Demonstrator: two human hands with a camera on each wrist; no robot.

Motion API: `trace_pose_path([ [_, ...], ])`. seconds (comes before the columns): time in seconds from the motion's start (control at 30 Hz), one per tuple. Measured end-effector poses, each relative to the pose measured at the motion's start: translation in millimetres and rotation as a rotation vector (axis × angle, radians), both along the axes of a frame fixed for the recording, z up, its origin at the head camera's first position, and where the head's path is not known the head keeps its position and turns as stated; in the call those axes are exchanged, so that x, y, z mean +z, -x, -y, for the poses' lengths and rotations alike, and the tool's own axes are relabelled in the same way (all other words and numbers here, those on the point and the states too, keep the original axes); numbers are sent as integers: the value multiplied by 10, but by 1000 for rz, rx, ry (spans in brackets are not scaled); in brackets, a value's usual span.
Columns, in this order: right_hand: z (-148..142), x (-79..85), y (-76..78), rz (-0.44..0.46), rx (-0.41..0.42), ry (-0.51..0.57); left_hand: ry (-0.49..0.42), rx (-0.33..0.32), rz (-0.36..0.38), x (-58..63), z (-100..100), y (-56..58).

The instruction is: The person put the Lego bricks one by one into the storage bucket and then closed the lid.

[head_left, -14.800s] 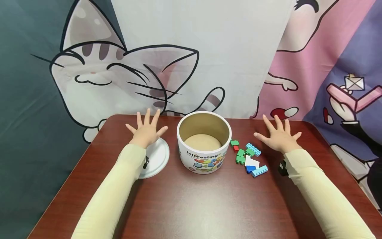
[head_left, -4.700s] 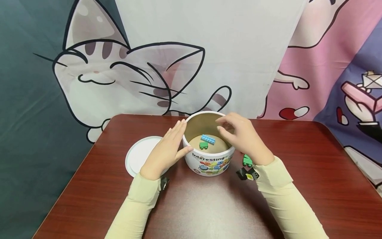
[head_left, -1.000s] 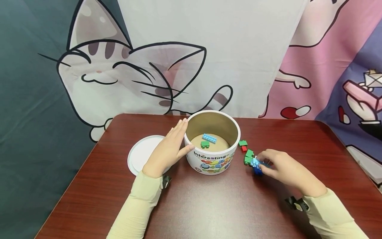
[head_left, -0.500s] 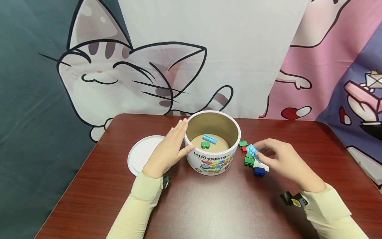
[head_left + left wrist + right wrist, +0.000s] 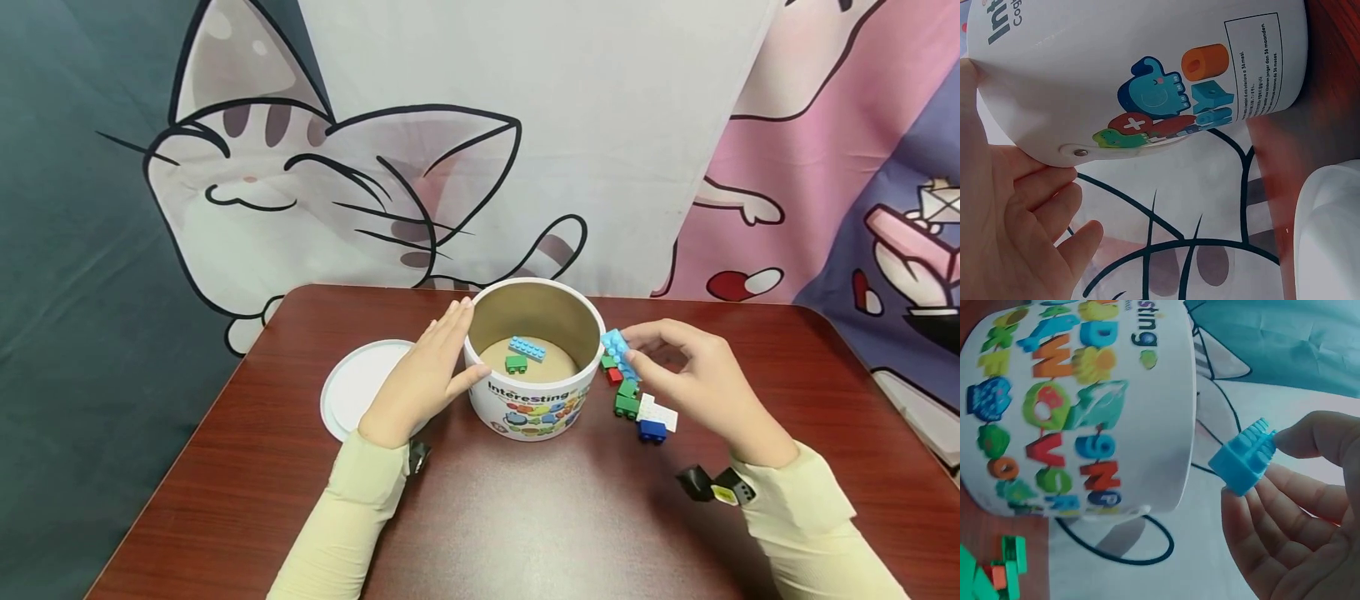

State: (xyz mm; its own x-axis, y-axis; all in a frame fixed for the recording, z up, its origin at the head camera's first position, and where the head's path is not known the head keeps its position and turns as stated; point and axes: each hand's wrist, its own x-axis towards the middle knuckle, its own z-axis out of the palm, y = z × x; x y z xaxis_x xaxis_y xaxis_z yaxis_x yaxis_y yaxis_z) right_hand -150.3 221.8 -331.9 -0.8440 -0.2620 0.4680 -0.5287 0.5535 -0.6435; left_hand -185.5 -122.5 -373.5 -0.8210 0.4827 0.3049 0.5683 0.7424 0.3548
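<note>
My right hand pinches a light blue toy brick between thumb and fingers, just right of the round bucket's rim; in the right wrist view the brick shows its studs beside the printed wall. My left hand rests with straight fingers against the left side of the white bucket; in the left wrist view its fingertips lie at the rim near a small rivet. Inside the bucket lie another light blue brick and a green brick.
Right of the bucket, green bricks, a red brick, white bricks and a dark blue brick lie on the brown table. A white round lid lies left, partly under my left forearm. A cartoon-printed curtain hangs behind.
My right hand has lifted the light blue brick from the pile and carried it up and left toward the bucket rim, uncovering the white and dark blue bricks. My left hand stays put.
</note>
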Motion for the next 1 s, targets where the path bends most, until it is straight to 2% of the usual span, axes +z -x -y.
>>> trace_pose_path([
  [0.3, 243, 40, 99, -90, 73, 58, -1, -3, -1, -4, -6, 1],
  [0.53, 437, 6, 242, -126, 91, 29, -10, -8, -3, -15, -6, 13],
  [0.77, 583, 38, 442, -113, -10, -116, -14, -10, -7, -15, 0, 19],
  [1.0, 673, 66, 581, -92, -136, -183, -7, -11, -15, -23, 0, 29],
])
